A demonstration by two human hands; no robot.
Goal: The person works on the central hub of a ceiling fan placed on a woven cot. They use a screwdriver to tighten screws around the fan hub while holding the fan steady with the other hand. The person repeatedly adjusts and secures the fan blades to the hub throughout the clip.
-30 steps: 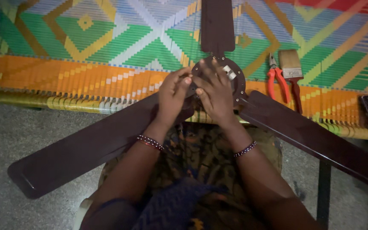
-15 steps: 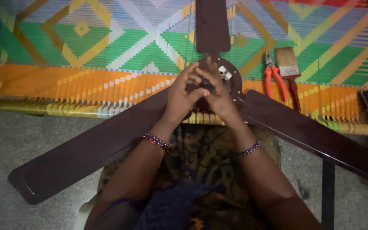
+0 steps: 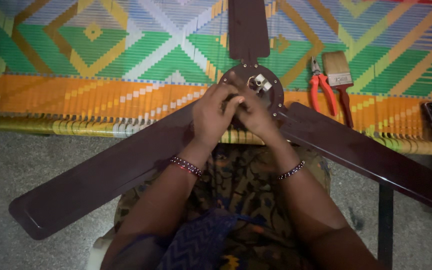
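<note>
A beaded bracelet of dark and red beads (image 3: 185, 165) is worn on the left wrist, and a dark beaded bracelet (image 3: 291, 170) on the right. The forearms are left bare. A dark patterned garment (image 3: 241, 187) is worn, with blue zigzag-printed cloth (image 3: 198, 245) over it.

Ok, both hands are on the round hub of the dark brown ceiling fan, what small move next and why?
Probably keep the left hand steadying the dark brown round fan hub while the right hand works its fingertips at the centre. Both hands cover that spot, so the part itself is hidden; the red-handled pliers lie untouched beside the hub.
</note>
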